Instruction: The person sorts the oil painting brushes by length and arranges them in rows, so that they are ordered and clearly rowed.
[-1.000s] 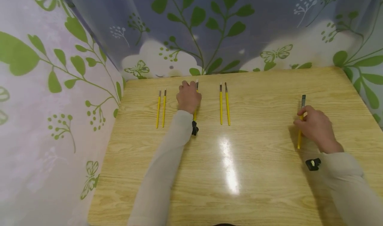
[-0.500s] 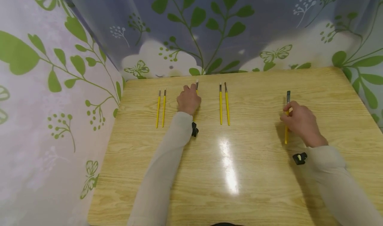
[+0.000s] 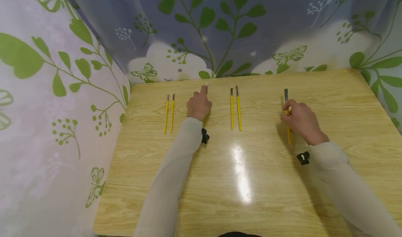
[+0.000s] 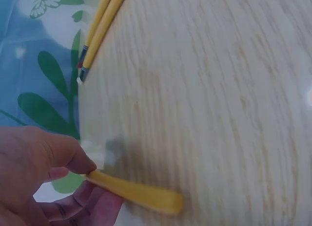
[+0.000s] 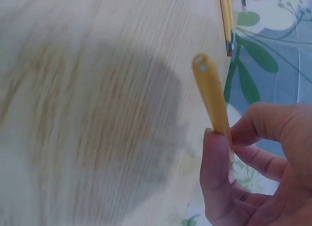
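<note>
My left hand [image 3: 199, 104] is over the far part of the table and pinches a yellow-handled paintbrush [image 4: 139, 192] between thumb and fingers. Only the pale tip of that brush shows past the hand in the head view. On the right, my right hand [image 3: 304, 121] pinches another yellow paintbrush [image 3: 289, 136] with a dark flat head pointing away from me. Its handle end juts toward the camera in the right wrist view. Between the hands lie two thin paintbrushes [image 3: 239, 113] side by side. Left of my left hand lie two more slim paintbrushes [image 3: 172, 116].
The wood-grain table [image 3: 267, 195] meets a blue-grey leaf-patterned curtain [image 3: 276, 31] at its far edge. A pale wall covering [image 3: 37, 153] with green leaves runs along the left side. Light glares off the tabletop near the middle.
My right hand has moved left and slightly away from me, carrying its paintbrush toward the middle pair. The left hand has stayed in place, its fingers shifting a little.
</note>
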`<state>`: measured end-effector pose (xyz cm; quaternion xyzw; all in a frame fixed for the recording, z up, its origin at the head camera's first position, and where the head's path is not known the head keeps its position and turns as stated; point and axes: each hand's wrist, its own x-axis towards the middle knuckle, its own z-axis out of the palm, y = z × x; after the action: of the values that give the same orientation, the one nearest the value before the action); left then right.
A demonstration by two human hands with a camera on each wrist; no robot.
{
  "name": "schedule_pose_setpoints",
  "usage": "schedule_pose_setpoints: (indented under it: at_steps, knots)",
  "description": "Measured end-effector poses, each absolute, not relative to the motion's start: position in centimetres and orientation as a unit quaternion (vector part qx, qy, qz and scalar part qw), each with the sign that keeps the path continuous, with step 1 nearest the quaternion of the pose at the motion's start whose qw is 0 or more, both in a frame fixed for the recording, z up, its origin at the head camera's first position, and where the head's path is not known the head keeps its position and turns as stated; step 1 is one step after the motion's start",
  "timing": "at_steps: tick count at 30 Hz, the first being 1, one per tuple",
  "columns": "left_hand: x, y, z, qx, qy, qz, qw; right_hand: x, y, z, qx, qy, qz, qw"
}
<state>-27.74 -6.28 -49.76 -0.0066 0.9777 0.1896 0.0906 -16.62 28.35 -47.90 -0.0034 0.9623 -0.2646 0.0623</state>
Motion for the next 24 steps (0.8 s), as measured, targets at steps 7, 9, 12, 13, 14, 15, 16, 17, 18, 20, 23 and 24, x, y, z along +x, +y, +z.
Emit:
schedule_pose_setpoints:
  at_steps: [7,9,12,13,14,15,16,17,18,20,23,24]
  knots:
    - [-26.5,-4.2,-48.5,0.008,0.966,0.237,0.105,-17.5,27.1,-48.0,-0.015,0.962,-0.259,0.083]
    - [-25.9,-3.2,-48.2,0.022,0.962,0.248,0.110,-17.8,26.7,-47.9,-0.019,0.962,-0.258,0.088]
    - [-25.0,-1.6,-47.9,0.044,0.958,0.260,0.117,-18.3,26.3,-47.8,-0.025,0.961,-0.258,0.094]
    - [-25.5,-1.0,-48.8,0.049,0.957,0.262,0.116,-18.4,26.2,-47.7,-0.026,0.961,-0.258,0.098]
    - [-25.2,-0.5,-48.7,0.055,0.956,0.263,0.118,-18.6,26.1,-47.7,-0.027,0.960,-0.258,0.102]
    - [-25.0,0.0,-48.6,0.063,0.955,0.262,0.120,-18.7,26.0,-47.7,-0.028,0.960,-0.259,0.106]
    - [-24.7,0.5,-48.5,0.070,0.954,0.263,0.124,-18.9,25.9,-47.7,-0.028,0.959,-0.258,0.111]
    - [-24.5,1.0,-48.5,0.076,0.953,0.264,0.127,-19.0,25.8,-47.7,-0.027,0.959,-0.258,0.116]
    - [-24.3,1.5,-48.4,0.083,0.952,0.264,0.130,-19.1,25.7,-47.7,-0.027,0.958,-0.257,0.123]
    - [-23.1,2.5,-47.5,0.097,0.949,0.267,0.138,-19.3,25.6,-47.8,-0.027,0.958,-0.255,0.131]
    - [-22.7,4.1,-47.5,0.112,0.945,0.272,0.145,-19.5,25.5,-47.8,-0.031,0.960,-0.244,0.137]
    - [-22.6,4.7,-47.4,0.116,0.944,0.271,0.147,-19.5,25.5,-47.8,-0.033,0.961,-0.239,0.136]
